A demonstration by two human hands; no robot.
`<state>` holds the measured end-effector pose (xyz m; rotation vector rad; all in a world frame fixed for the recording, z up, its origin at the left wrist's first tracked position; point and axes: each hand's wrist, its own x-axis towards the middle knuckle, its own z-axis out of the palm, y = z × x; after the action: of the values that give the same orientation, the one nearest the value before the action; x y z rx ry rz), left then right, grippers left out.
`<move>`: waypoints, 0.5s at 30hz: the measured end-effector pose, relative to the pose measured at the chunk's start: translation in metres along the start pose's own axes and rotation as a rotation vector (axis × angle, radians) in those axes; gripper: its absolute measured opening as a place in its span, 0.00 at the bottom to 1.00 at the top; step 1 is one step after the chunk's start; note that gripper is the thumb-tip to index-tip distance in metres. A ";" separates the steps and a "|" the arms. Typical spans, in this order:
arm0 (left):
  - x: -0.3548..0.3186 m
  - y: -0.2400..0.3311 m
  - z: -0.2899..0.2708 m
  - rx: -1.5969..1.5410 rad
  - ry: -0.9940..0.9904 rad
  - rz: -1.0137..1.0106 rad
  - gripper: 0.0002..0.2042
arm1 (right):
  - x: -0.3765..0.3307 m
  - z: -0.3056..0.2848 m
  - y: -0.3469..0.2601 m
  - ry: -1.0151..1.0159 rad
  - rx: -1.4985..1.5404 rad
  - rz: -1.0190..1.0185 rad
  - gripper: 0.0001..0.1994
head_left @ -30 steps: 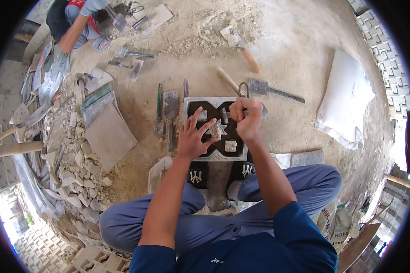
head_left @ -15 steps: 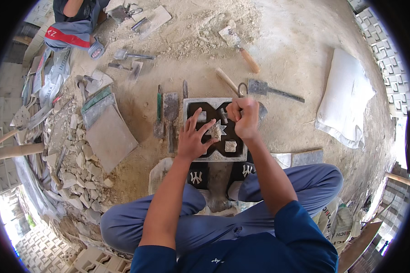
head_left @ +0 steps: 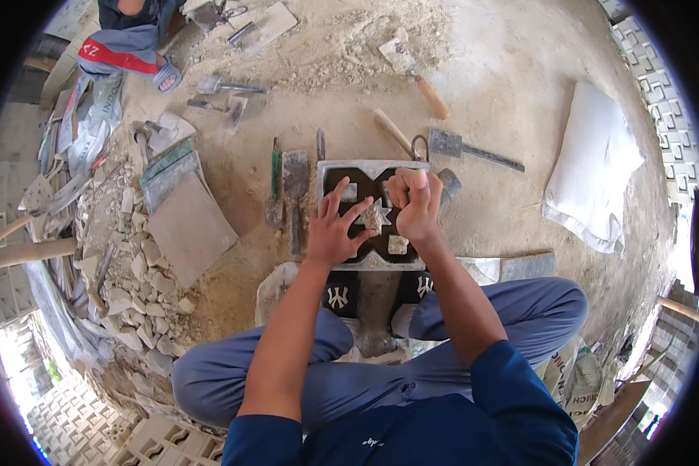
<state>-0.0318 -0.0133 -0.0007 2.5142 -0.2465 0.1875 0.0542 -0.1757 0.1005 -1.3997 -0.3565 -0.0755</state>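
Between my feet lies a square, pale-rimmed block mould (head_left: 373, 265) with a dark X-shaped pattern inside. A star-shaped piece (head_left: 378, 217) sits at its middle, and a rough pale lump (head_left: 397, 245) fills a square near the right front. My left hand (head_left: 338, 229) rests on the mould's left half, fingers spread and holding nothing. Over the right half my right hand (head_left: 418, 203) is closed in a fist, thumb uppermost; what it grips is hidden. Just beyond the fist stands a metal ring (head_left: 419, 147); whether it belongs to the gripped thing I cannot tell.
Flat metal tools (head_left: 295, 179) lie left of the mould. Beyond it are a wooden handle (head_left: 392, 130), a trowel (head_left: 431, 97) and a flat-bladed tool (head_left: 446, 144). Stone rubble (head_left: 136, 287) and flat slabs (head_left: 190, 233) lie left, a white sack (head_left: 594, 171) right. Another person's leg (head_left: 124, 58) shows far left.
My right fist has come slightly nearer to me relative to the mould. My left hand keeps its place on the mould. The whole view has shifted a little.
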 end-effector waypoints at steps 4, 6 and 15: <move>0.001 -0.001 -0.002 0.042 0.008 0.020 0.33 | 0.002 -0.015 -0.012 0.109 0.247 0.011 0.39; 0.003 0.000 0.000 0.004 0.025 0.027 0.33 | 0.003 -0.015 -0.007 0.137 0.175 0.041 0.41; 0.003 0.000 -0.002 0.040 0.026 0.037 0.32 | 0.011 -0.008 -0.004 0.147 0.051 -0.018 0.40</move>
<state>-0.0286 -0.0125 0.0013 2.5462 -0.2812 0.2415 0.0648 -0.1829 0.1064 -1.3317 -0.2473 -0.1817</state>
